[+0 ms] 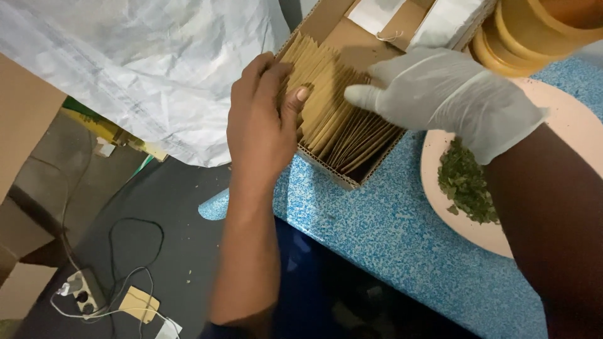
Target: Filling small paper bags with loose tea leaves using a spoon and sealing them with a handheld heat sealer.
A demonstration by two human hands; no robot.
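A cardboard box (344,179) on a blue speckled table (389,232) holds a row of several upright brown paper envelopes (336,113). My bare left hand (260,119) rests on the left end of the row, thumb pressed against the envelopes and fingers over the box's left side. My right hand (443,94), in a white glove, lies on the right part of the row with its fingers spread on the envelope tops. Neither hand has lifted an envelope out.
A pale pink plate (565,119) with chopped dried green leaves (468,185) sits to the right, under my right forearm. Yellow-brown stacked rings (534,31) stand at top right. A white woven sack (138,69) hangs left. Cables and a power strip (78,295) lie on the floor.
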